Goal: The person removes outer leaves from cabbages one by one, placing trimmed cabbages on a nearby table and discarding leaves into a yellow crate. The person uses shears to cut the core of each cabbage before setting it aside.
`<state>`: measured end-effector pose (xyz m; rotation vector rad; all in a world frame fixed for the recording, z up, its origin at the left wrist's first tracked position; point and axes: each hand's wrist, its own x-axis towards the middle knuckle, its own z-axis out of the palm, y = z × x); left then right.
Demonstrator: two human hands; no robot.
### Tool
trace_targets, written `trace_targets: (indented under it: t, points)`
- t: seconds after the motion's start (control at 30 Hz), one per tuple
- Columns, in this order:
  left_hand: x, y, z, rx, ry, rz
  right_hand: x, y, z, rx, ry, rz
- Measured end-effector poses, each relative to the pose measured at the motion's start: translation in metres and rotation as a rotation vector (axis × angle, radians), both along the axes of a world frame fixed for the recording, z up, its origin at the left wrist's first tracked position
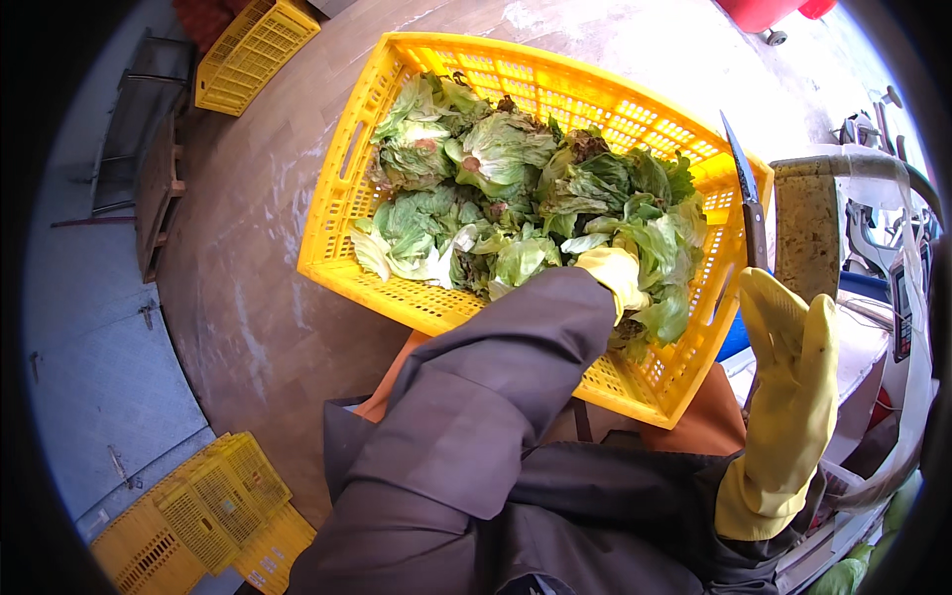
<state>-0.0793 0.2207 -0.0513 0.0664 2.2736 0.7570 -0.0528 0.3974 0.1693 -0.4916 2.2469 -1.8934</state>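
Note:
A yellow plastic crate [416, 301] holds several heads of lettuce [506, 149], some with browned leaves. My left hand [616, 277], in a yellow rubber glove, reaches into the crate at its near right part, among the leaves; its fingers are hidden, so its grip cannot be told. Outside the crate's right side is my right hand [785, 394], gloved in the same yellow, raised with fingers extended and partly apart. Just beyond its fingertips stands a knife [747, 193] with a dark wooden handle, blade pointing away; whether the hand touches the handle is unclear.
A stained board [807, 230] is right of the crate, beside a scale [901, 305] behind clear plastic. More yellow crates lie at lower left [223, 498] and upper left [256, 56]. Green produce [844, 576] shows at lower right. A wooden pallet [158, 201] leans at left.

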Motion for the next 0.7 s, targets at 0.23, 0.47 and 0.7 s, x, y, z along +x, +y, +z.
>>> trace_targets:
  t: [0.23,0.47,0.7]
  points:
    - [0.002,-0.146,0.038,-0.094,-0.220,-0.240,0.005,0.006,0.002,-0.033,-0.021,-0.041]
    - [0.038,-0.072,-0.005,-0.461,-0.324,-0.219,0.002,-0.003,0.010,-0.074,-0.145,-0.103]
    - [0.024,-0.098,-0.005,-0.267,-0.349,0.295,0.001,-0.005,0.010,-0.072,-0.106,-0.090]
